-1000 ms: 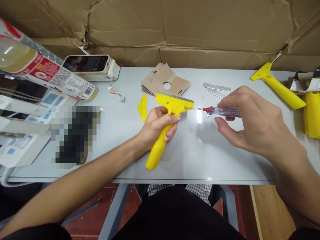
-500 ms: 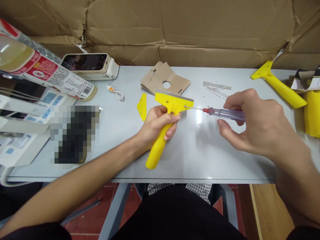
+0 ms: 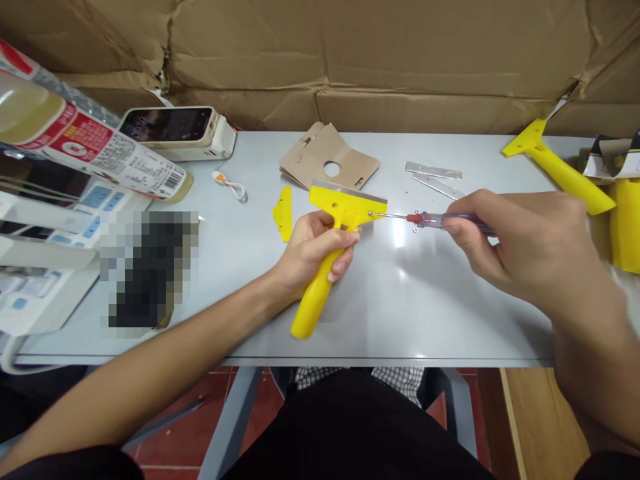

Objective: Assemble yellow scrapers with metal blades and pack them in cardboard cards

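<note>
My left hand (image 3: pixel 320 250) is wrapped round the neck of a yellow scraper (image 3: pixel 313 303), whose wide head with a metal blade edge points away from me. In my right hand (image 3: pixel 520 247) is a screwdriver (image 3: pixel 433 220) with a clear handle, pinched between thumb and fingers. Its tip touches a screw (image 3: pixel 371 214) at the right side of the scraper head. A loose yellow plate (image 3: pixel 283 215) lies left of the head. Small metal bits (image 3: pixel 415 230) lie just below the screwdriver, and two metal blades (image 3: pixel 433 171) lie behind it.
Brown card pieces (image 3: pixel 345 160) lie behind the scraper. At the right are another yellow scraper (image 3: pixel 565 170) and packaging. Bottles (image 3: pixel 100 140), a phone (image 3: pixel 170 125), a short cable (image 3: pixel 231 185) and a blurred dark object (image 3: pixel 153 270) are at the left.
The fingers of my right hand have closed round the screwdriver handle, where thumb and fingers were wider apart before. My left hand and the scraper have hardly moved.
</note>
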Available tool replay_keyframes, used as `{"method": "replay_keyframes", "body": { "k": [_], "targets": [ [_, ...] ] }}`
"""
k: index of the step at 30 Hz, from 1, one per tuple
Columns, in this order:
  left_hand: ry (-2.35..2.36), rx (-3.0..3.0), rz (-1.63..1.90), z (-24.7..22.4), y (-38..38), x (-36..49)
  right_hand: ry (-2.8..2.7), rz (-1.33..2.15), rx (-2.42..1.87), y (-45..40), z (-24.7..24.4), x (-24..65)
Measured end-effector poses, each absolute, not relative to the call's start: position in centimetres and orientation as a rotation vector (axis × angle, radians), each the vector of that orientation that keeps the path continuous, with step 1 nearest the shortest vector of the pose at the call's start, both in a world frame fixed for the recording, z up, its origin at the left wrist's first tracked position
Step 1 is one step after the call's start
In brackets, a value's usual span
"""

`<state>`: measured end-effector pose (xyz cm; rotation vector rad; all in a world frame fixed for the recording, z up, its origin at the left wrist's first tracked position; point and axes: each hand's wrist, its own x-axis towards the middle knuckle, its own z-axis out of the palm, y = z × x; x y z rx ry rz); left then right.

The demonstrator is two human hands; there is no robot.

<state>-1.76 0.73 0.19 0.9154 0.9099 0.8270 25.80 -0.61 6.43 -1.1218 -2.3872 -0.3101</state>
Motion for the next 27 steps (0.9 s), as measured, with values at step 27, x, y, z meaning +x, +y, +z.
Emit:
{"method": "replay_keyframes", "body": {
  "k": [27],
  "targets": [
    [0.942, 0.933, 0.817, 0.33, 0.73, -1.67, -2.365, -0.097, -1.276, -1.37, 6.10, 25.80]
  ]
}}
